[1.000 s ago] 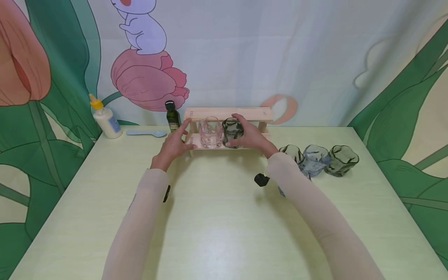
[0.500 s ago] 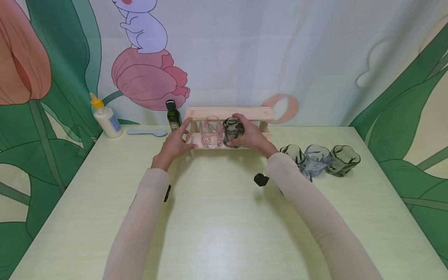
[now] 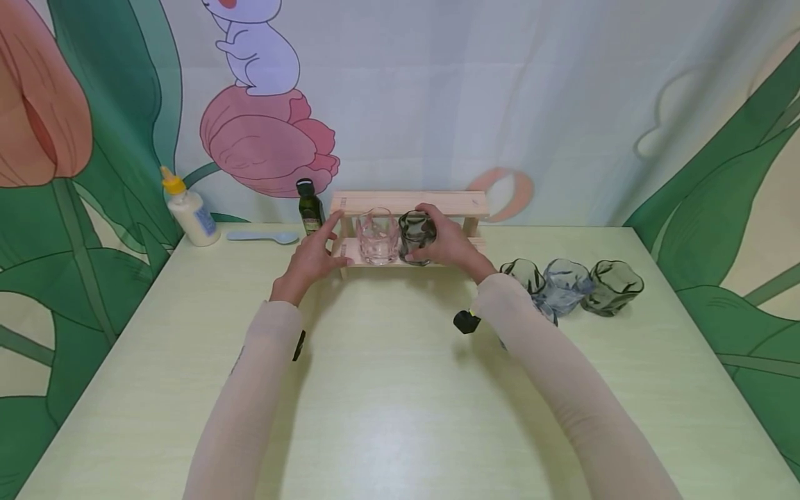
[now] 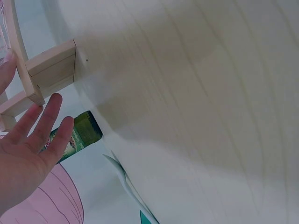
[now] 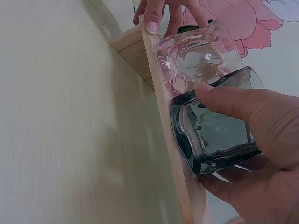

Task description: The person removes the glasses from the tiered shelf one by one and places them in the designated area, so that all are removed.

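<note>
My right hand (image 3: 451, 243) grips a dark smoky glass tumbler (image 5: 215, 128), thumb on one side and fingers on the other. This glass is on the lower board of a small two-tier wooden rack (image 3: 409, 201). Close by its left side stands a pink-tinted glass tumbler (image 3: 377, 239) on the same board. At the rack's left end, my left hand (image 3: 310, 260) steadies the wood. Its thumb rests on the lower board's front edge, while the fingers (image 4: 45, 123) are extended and spread beside the end of the rack.
Behind my left hand stands a dark green bottle (image 3: 310, 208). A pale blue spoon (image 3: 262, 237) and a white glue bottle (image 3: 192, 219) are farther left. Grey and blue tumblers (image 3: 564, 285) stand at the right, partly hidden by my right sleeve. A printed curtain (image 3: 437, 104) hangs behind the table.
</note>
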A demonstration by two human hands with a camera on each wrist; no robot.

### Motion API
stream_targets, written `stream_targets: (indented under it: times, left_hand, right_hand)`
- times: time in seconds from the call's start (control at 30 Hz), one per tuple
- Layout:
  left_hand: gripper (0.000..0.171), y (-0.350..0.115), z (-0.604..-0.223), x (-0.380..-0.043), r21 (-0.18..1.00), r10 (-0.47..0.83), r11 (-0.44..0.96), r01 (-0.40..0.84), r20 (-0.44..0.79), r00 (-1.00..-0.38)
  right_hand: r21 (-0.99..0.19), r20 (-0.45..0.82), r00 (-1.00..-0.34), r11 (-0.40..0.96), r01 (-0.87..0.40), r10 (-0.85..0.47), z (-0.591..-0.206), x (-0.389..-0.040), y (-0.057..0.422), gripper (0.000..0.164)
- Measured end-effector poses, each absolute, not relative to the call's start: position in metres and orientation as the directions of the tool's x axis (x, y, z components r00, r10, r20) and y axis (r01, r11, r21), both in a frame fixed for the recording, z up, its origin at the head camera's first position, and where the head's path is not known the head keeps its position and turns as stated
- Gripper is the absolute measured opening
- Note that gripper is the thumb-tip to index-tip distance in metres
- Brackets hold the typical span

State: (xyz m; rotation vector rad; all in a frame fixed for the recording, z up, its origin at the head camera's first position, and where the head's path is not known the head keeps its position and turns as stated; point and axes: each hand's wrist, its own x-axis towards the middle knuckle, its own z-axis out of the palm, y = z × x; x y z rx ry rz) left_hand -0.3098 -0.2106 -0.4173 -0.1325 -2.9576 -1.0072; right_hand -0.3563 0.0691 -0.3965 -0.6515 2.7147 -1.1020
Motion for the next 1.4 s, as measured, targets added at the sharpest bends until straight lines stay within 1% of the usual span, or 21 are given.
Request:
stream_targets:
  times: [0.27,0.63,0.83,1.03,1.4]
  left_hand:
    - [0.096,-0.209,-0.418,-0.31,0.602,0.08,0.794,0.086,0.037,-0.996]
    - [0.097,-0.208,-0.418,-0.311,0.608,0.07,0.79,0.076,0.034,-0.997]
    - [0.097,-0.208,-0.418,-0.311,0.605,0.071,0.793,0.079,0.037,-0.997]
    - [0.097,-0.209,-0.418,-0.312,0.607,0.069,0.791,0.077,0.036,-0.997]
    - [0.097,-0.21,-0.417,-0.311,0.613,0.067,0.787,0.071,0.03,-0.997]
  right_hand:
    - [-0.699,0.036,-0.891,0.626,-0.346,-0.452,-0.396,-0.353,0.072,0.096]
    - [-0.702,0.052,-0.883,0.612,-0.365,-0.467,-0.383,-0.342,0.079,0.096]
    - [-0.718,0.069,-0.883,0.592,-0.367,-0.464,-0.377,-0.334,0.09,0.097]
    - [-0.694,0.101,-0.883,0.604,-0.393,-0.459,-0.371,-0.326,0.102,0.098]
    - [-0.688,0.08,-0.89,0.621,-0.375,-0.448,-0.367,-0.312,0.13,0.097]
